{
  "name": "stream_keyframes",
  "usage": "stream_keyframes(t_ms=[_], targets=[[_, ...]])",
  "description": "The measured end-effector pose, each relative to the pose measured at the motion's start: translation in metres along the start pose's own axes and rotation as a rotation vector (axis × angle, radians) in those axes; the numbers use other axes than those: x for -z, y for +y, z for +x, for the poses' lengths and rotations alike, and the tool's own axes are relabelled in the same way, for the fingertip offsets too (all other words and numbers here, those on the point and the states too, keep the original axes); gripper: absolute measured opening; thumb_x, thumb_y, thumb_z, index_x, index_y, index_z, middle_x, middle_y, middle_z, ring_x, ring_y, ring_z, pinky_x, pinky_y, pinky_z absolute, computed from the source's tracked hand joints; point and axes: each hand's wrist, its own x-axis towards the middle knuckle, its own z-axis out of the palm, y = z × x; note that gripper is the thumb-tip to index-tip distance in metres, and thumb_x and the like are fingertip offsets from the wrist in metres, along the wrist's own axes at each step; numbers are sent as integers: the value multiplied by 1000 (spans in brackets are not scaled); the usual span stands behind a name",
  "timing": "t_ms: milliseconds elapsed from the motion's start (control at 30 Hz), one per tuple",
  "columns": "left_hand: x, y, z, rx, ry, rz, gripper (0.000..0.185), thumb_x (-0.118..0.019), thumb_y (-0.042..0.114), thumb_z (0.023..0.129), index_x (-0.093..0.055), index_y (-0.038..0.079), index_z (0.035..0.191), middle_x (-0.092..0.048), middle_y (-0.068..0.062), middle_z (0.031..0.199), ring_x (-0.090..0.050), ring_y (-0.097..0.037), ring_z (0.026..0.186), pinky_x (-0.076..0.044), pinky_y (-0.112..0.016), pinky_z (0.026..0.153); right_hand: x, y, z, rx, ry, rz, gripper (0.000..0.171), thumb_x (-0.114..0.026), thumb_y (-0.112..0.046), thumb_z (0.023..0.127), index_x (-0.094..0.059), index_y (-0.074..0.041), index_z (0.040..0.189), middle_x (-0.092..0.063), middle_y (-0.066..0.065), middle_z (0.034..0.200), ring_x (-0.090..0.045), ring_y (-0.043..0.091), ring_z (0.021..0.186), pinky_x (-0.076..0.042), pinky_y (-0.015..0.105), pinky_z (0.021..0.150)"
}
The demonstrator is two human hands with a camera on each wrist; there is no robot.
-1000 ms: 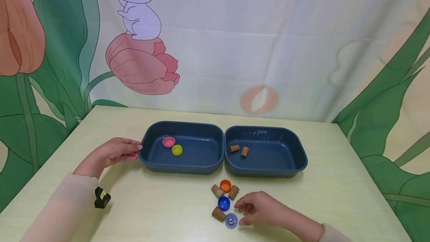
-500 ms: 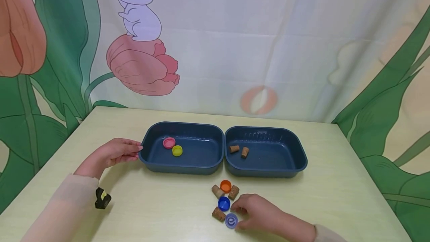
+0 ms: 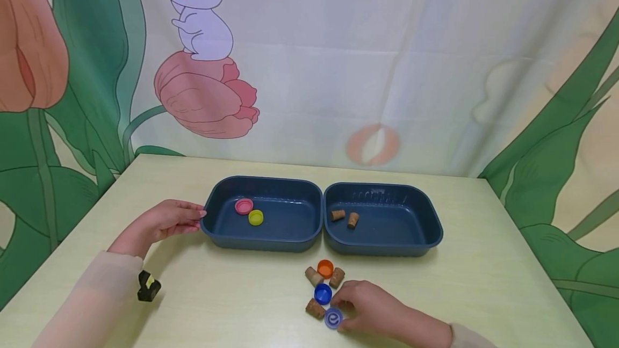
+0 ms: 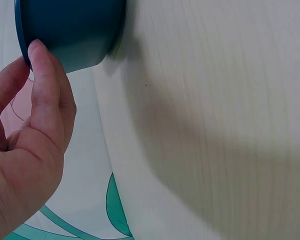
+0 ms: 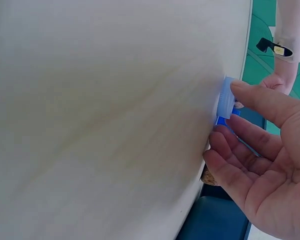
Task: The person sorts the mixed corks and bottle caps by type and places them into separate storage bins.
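My left hand (image 3: pixel 169 219) pinches the left rim of a dark blue tray (image 3: pixel 263 245); in the left wrist view thumb and finger sit on either side of that tray's rim (image 4: pixel 21 30). Inside lie a pink bottle cap (image 3: pixel 244 206) and a yellow bottle cap (image 3: pixel 256 217). My right hand (image 3: pixel 372 307) has thumb and index finger at opposite edges of a light purple bottle cap (image 3: pixel 333 318), pinching it on the table; the right wrist view shows this cap (image 5: pixel 225 97) between them. Beside it are a blue cap (image 3: pixel 323 294) and a cork (image 3: pixel 315 309).
An orange cap (image 3: pixel 325 268) lies between two corks, one on its left (image 3: pixel 313 276) and one on its right (image 3: pixel 337 277). A second dark blue tray (image 3: pixel 382 249), holding two corks, adjoins the first. A printed cloth (image 3: pixel 300 69) hangs behind the table.
My right hand has moved slightly left, and its thumb and index finger have closed onto the light purple cap. The left hand stays at the tray rim.
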Motion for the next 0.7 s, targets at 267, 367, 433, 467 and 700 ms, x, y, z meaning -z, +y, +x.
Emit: stream_keyframes(t_ms=[267, 367, 433, 467, 700], targets=[[0, 0, 0, -1, 4, 9, 53, -56, 13, 105, -38, -18, 144, -72, 7, 84, -69, -4, 77, -62, -18, 76, 2, -1, -1, 49, 7, -16, 29, -88, -16, 80, -78, -7, 105, -69, -6, 92, -50, 2, 76, -50, 17, 73], [1, 0, 0, -3, 10, 16, 51, -55, 13, 105, -40, -18, 143, -72, 8, 84, -69, -5, 77, -62, -19, 77, 3, 1, 0, 78, 14, -36, 28, -88, -17, 80, -78, -8, 105, -70, -6, 92, -50, 1, 76, -50, 17, 72], [1, 0, 0, -3, 12, 17, 50, -55, 12, 105, -41, -18, 143, -71, 8, 83, -69, -6, 78, -62, -19, 77, 3, 2, 1, 91, 15, -45, 28, -88, -17, 80, -78, -8, 104, -70, -7, 92, -50, 0, 76, -50, 17, 72], [1, 0, 0, -3, 11, 17, 50, -55, 12, 105, -41, -17, 142, -71, 8, 83, -69, -6, 78, -62, -19, 77, 4, 2, 1, 92, 14, -48, 27, -87, -18, 80, -78, -9, 104, -69, -7, 91, -50, 0, 76, -50, 17, 72], [0, 1, 0, -5, -3, 12, 49, -55, 12, 105, -42, -18, 142, -72, 8, 84, -69, -5, 77, -62, -18, 76, 16, 4, -3, 114, 13, -48, 24, -86, -14, 80, -78, -8, 102, -71, -5, 91, -54, -2, 77, -52, 16, 73]])
